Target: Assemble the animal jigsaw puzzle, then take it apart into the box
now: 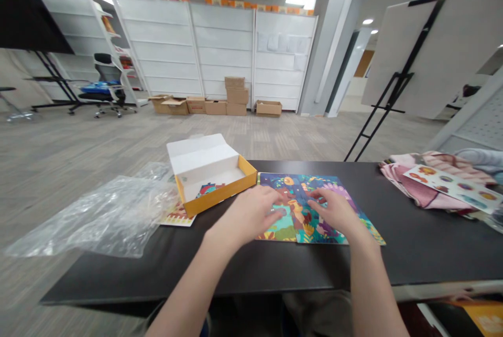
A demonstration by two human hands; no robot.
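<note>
Two colourful illustrated boards lie side by side on the black table, the left board [283, 226] meeting the right board [330, 232] near the middle. Over the left board is my left hand [253, 211], its fingers apart and nothing held. My right hand [334, 208] is over the right board, fingers spread and slightly bent, also holding nothing. Whether the fingertips touch the boards is hard to tell. Left of them stands an open yellow box [220, 195] with a white lid raised; some colourful pieces [208, 188] lie inside.
Clear plastic wrapping [113, 211] covers the left end of the black table [168, 274], beside a printed sheet [178, 216] partly under the box. Pink cloths [418, 193] and a sticker sheet [456, 187] lie at the right. Cardboard boxes [237, 97] stand by far shelves.
</note>
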